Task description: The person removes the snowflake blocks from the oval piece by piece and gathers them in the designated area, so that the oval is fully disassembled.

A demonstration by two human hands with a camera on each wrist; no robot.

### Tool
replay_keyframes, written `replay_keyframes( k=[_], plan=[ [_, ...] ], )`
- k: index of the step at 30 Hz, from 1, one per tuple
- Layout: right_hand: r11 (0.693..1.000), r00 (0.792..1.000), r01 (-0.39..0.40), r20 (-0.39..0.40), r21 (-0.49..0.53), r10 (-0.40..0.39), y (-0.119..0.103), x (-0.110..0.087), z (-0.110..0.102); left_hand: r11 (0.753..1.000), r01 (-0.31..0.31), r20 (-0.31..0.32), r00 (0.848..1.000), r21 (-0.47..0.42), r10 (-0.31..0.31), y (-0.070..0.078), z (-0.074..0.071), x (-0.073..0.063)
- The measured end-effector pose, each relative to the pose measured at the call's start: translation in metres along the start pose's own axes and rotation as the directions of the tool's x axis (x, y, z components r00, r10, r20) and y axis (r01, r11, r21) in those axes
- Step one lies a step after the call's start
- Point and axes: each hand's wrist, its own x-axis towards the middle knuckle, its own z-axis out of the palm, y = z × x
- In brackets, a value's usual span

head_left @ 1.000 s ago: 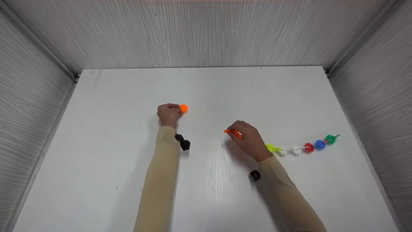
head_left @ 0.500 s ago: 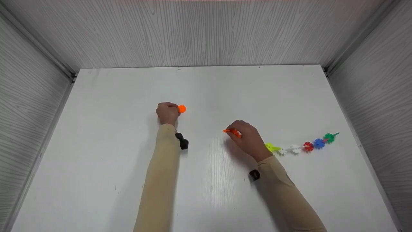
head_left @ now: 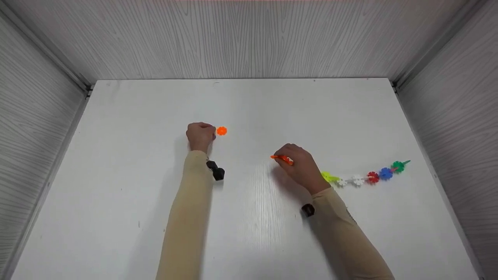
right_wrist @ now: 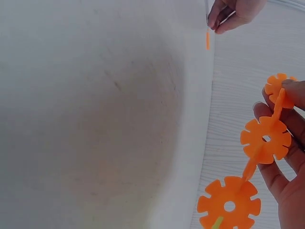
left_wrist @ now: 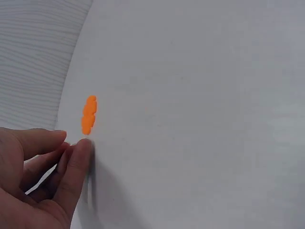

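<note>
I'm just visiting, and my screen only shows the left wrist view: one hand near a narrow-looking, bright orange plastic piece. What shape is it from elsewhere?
Observer: From the head view, the orange plastic piece looks round.
Visitor: And what's the other hand up to?
Observer: The right hand holds linked, notched orange plastic discs.
Visitor: Any other colours?
Observer: Yes, a notched red plastic disc sits between a white disc and a blue disc.
</note>
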Motion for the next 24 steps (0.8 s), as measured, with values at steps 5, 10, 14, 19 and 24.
replay_keyframes(
  k=[5, 10, 14, 19, 24],
  plan=[
    [0.998, 0.999, 0.043, -0.026, 0.051, -0.042, 0.002, 0.000, 0.001, 0.994, -0.077, 0.030, 0.996, -0.077, 0.080, 0.003, -0.010, -0.011],
    [0.986, 0.999, 0.046, -0.024, 0.162, -0.042, 0.004, -0.002, 0.001, 0.974, -0.173, 0.199, 0.959, -0.144, 0.200, 0.004, -0.011, -0.037],
    [0.981, 1.000, 0.027, -0.009, 0.193, -0.026, 0.005, -0.003, 0.001, 0.940, -0.312, 0.306, 0.889, -0.141, 0.341, 0.000, -0.003, -0.065],
    [0.975, 0.999, -0.051, 0.005, 0.216, 0.051, 0.003, -0.004, -0.002, 0.873, -0.464, 0.401, 0.779, -0.147, 0.482, -0.006, 0.017, -0.102],
    [0.976, 1.000, -0.028, 0.004, 0.215, 0.028, -0.001, -0.002, -0.005, 0.838, -0.472, 0.499, 0.675, -0.273, 0.543, -0.010, 0.038, -0.125]
  ],
)
